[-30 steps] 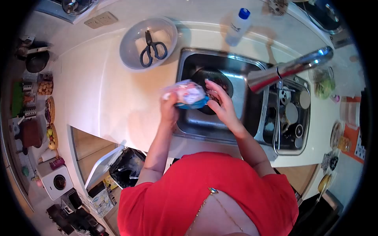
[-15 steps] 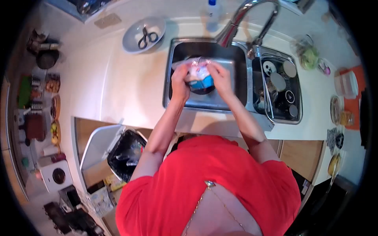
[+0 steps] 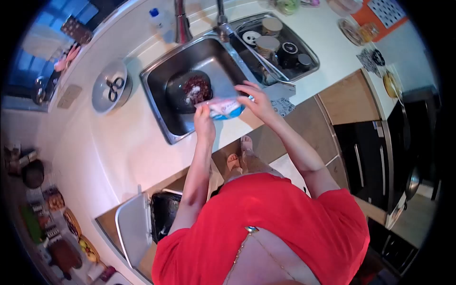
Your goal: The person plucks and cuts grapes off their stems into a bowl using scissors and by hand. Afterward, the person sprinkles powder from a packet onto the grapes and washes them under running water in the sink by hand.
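Note:
My left hand pinches one end of a pink, white and blue plastic bag over the sink's front edge. My right hand is at the bag's other end, fingers stretched out and apart; whether it touches the bag I cannot tell. Behind the bag, a dark round bowl sits in the steel sink. Dark red pieces lie in the bowl, with a patch of white powder on top.
A pale bowl with black-handled scissors stands left of the sink. The faucet rises behind it. Jars and lids fill the drying basket on the right. Below the counter, an open bin stands at left.
The view has turned and shifted. The bag has moved from above the bowl to the sink's front edge, uncovering the dark red pieces and white powder. My right hand's fingers have spread.

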Demonstrator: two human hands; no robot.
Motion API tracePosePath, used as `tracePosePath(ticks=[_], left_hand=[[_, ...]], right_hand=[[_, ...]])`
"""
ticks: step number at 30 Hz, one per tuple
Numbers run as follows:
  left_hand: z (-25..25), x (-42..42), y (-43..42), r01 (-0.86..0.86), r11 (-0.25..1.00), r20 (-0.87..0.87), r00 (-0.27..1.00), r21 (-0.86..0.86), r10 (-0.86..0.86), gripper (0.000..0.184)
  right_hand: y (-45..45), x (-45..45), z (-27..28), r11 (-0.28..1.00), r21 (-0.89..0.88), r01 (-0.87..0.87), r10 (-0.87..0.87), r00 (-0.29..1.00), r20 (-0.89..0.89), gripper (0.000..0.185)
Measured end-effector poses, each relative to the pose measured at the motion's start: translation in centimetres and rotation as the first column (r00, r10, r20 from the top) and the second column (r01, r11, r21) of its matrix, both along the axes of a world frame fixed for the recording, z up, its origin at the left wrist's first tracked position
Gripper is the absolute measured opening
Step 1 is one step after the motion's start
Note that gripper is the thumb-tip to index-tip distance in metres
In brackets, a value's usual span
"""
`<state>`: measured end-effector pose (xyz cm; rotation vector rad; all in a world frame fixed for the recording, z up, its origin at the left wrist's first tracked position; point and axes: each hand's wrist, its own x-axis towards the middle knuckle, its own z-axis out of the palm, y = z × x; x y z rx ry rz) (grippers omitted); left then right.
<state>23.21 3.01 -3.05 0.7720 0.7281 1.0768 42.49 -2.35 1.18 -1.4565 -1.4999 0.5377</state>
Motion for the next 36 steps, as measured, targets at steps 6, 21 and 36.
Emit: tracePosePath(ticks=[6,21,36], left_hand=[[-0.2,0.3,-3.0,-0.028,0.999,-0.016,0.999,-0.041,0.027,0.03],[3.1,14.2,-12.3,0.209,0.977,0.078,0.974,0.038,-0.212,0.02],[7.2,26.5,-32.3,0.341,0.939,0.029,0.939,0.048,-0.343,0.027]], right_hand=[[-5.7,5.6,-8.6,0.888,0.125,0.443,-0.4,0.608,0.686,0.038],[-16.4,7.1,-3.3,0.974,-0.227,0.0,-0.192,0.531,-0.825,0.033],[-40.9,15.2,0.0,0.896,-0.177,0.406,-0.282,0.213,-0.936,0.028]])
